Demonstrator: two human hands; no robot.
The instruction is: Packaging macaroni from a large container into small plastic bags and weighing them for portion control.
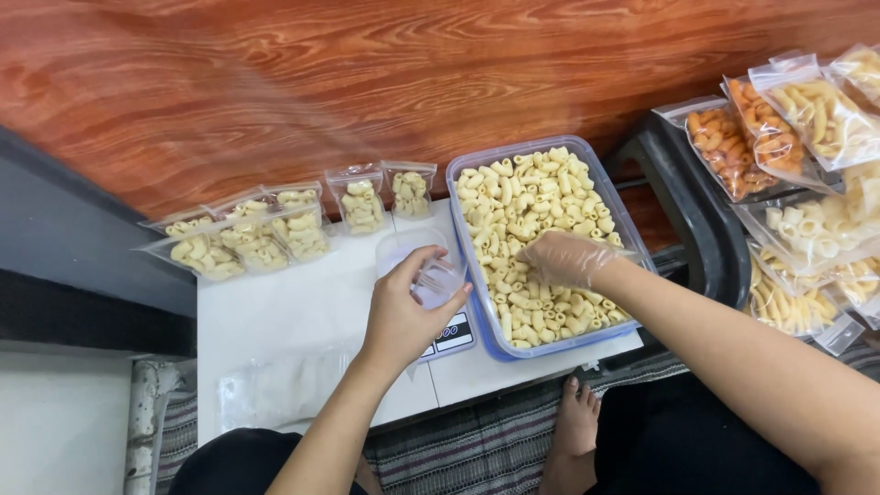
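Observation:
My left hand [406,312] grips a small clear plastic bag [436,278], held open over a small scale [455,332] on the white table [284,307]. My right hand [566,258], in a thin clear glove, reaches into a clear rectangular tub [477,302] with a blue base, full of pale elbow-shaped snack pieces [527,202]. Its fingers curl among the pieces at the tub's middle. A clear plastic cup [403,246] stands on the scale behind the bag.
Several small filled bags [247,236] lie in a row along the table's far edge, two more [385,197] standing beside the tub. Empty clear bags [275,385] lie at the table's near left. Packs of orange and pale snacks [797,156] fill a black crate at right. My bare foot [576,422] rests below.

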